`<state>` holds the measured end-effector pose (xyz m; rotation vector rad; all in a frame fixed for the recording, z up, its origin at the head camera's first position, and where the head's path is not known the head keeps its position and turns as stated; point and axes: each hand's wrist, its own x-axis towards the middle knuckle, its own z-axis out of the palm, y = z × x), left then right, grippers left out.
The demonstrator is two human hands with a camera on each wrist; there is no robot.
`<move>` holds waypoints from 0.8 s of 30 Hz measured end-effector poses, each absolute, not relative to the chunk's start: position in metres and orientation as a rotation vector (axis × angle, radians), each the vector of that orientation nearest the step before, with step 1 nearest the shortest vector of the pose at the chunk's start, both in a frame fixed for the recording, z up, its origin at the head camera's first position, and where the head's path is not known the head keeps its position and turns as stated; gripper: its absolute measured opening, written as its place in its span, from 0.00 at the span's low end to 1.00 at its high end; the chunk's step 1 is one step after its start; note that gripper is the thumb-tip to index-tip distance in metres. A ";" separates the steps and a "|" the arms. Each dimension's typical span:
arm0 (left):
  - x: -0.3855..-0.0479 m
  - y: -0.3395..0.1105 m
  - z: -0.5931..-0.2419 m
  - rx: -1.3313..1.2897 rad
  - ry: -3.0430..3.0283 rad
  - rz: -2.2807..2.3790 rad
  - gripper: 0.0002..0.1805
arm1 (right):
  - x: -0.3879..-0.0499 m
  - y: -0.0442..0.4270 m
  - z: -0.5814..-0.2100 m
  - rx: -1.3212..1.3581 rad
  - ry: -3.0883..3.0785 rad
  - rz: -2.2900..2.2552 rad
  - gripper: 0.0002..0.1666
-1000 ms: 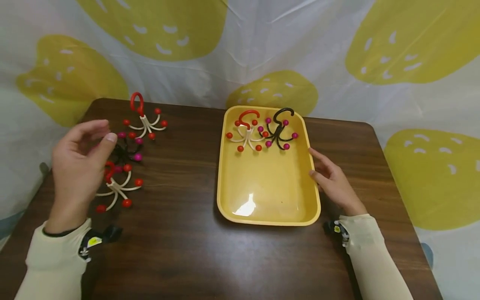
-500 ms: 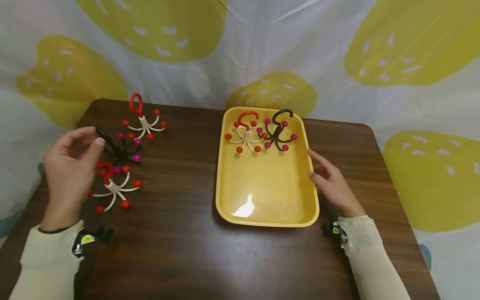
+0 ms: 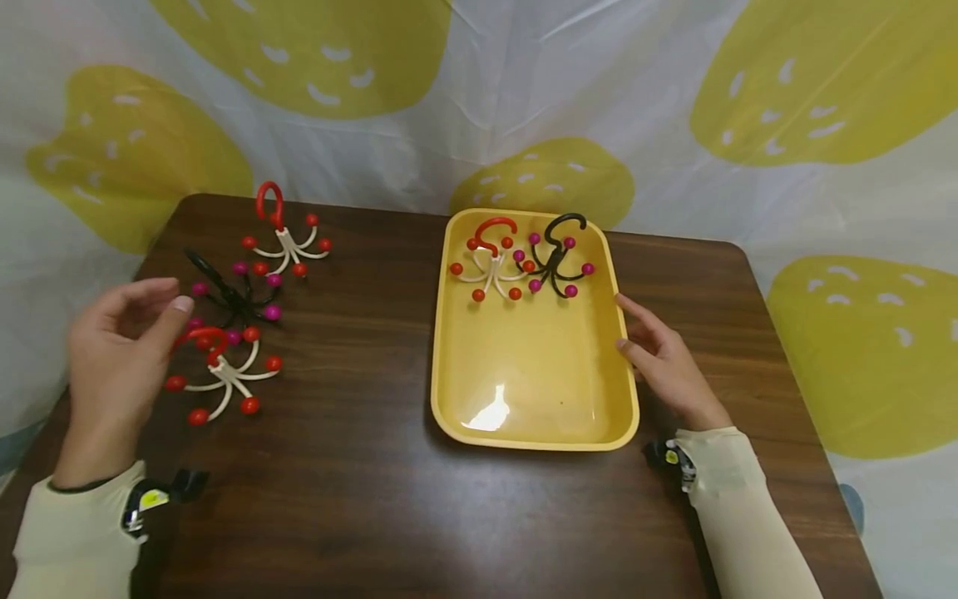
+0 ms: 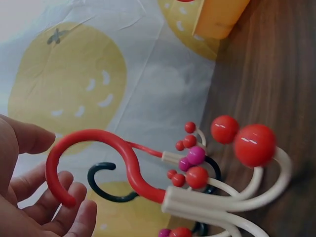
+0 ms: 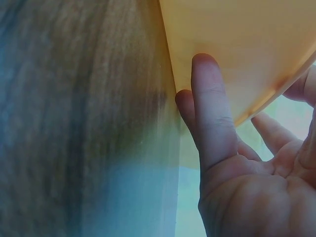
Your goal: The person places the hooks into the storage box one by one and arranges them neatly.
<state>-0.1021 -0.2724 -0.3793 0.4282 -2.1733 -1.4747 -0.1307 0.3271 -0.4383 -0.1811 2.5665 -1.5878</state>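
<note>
"Red-hooked hanger [image 3: 223, 368], the nearest on the brown table [image 3: 352, 399]: where would you put it, with the person at six o'clock?"

"Between eight and nine, standing on splayed cream arms tipped with red balls. The left hand [image 3: 120, 353] is right at its hook."

"Clamped on it?"

"No, thumb and fingers are apart, the hook curving between them. Whether they touch it, I can't tell."

"What's around it?"

"Black hanger [image 3: 234, 301] with magenta balls, just beside it at twelve o'clock; beyond that, towards one, another red one [image 3: 286, 241]. The yellow tray [image 3: 516, 358] sits well apart, at three."

"And inside the tray?"

"Cream hanger with a red hook [image 3: 494, 266] at eleven, black-hooked one [image 3: 555, 261] at one. The right hand [image 3: 666, 366] has its fingers spread, touching the tray's three o'clock side."
</note>
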 end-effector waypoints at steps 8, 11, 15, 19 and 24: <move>-0.087 -0.277 -0.391 0.408 -2.157 -1.495 0.13 | -0.131 0.327 -0.438 -0.185 2.568 -1.586 0.38; -0.082 -0.278 -0.395 0.405 -2.187 -1.469 0.13 | -0.131 0.327 -0.438 -0.189 2.559 -1.604 0.38; -0.078 -0.278 -0.398 0.383 -2.194 -1.455 0.13 | -0.131 0.326 -0.438 -0.197 2.553 -1.617 0.38; -0.076 -0.278 -0.401 0.358 -2.164 -1.483 0.12 | -0.130 0.326 -0.438 -0.199 2.553 -1.622 0.39; -0.074 -0.275 -0.400 0.353 -2.172 -1.476 0.13 | -0.130 0.325 -0.437 -0.188 2.557 -1.609 0.39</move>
